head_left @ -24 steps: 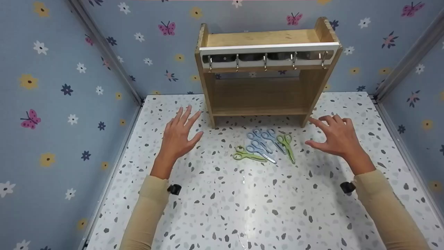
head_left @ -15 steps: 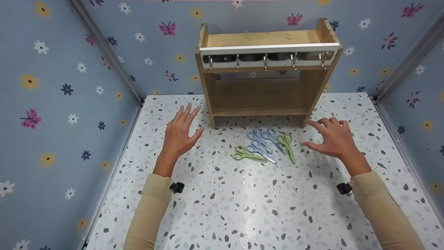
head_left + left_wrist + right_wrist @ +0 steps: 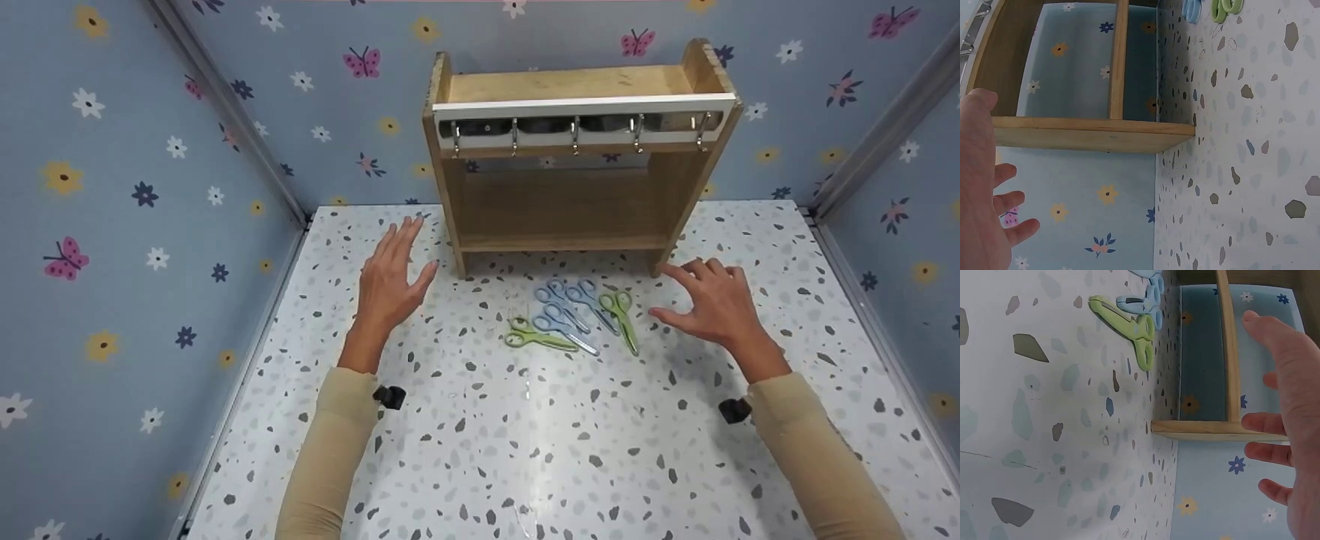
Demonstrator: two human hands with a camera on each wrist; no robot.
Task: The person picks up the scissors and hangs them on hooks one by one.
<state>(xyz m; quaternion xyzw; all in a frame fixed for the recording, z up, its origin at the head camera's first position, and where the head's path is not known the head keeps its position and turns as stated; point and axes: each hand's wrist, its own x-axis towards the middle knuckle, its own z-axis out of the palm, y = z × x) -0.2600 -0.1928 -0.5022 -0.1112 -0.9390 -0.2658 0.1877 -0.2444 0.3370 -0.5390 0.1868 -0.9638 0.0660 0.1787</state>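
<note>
My left hand [image 3: 386,289] hovers left of the wooden shelf unit [image 3: 566,241], fingers extended and thumb apart, holding nothing. Over on the right, my right hand [image 3: 709,304] is spread with slightly bent fingers near the unit's right leg, also holding nothing. Between the hands a small group of scissors lies on the table: green scissors [image 3: 553,342] at the left, three blue pairs of scissors [image 3: 574,334] in the middle, and another green pair [image 3: 628,330] at the right, nearest my right hand. The right wrist view shows this green pair [image 3: 1114,318] beside blue handles.
A row of several metal hooks [image 3: 575,139] runs along the unit's upper front. The unit stands at the back of the speckled white table [image 3: 480,450]. Blue flowered panels [image 3: 150,300] enclose the left, back and right sides.
My right hand has drifted left, closer to the right green scissors. My left hand has shifted slightly forward, its fingers drawing closer together. The scissors and shelf unit have stayed put.
</note>
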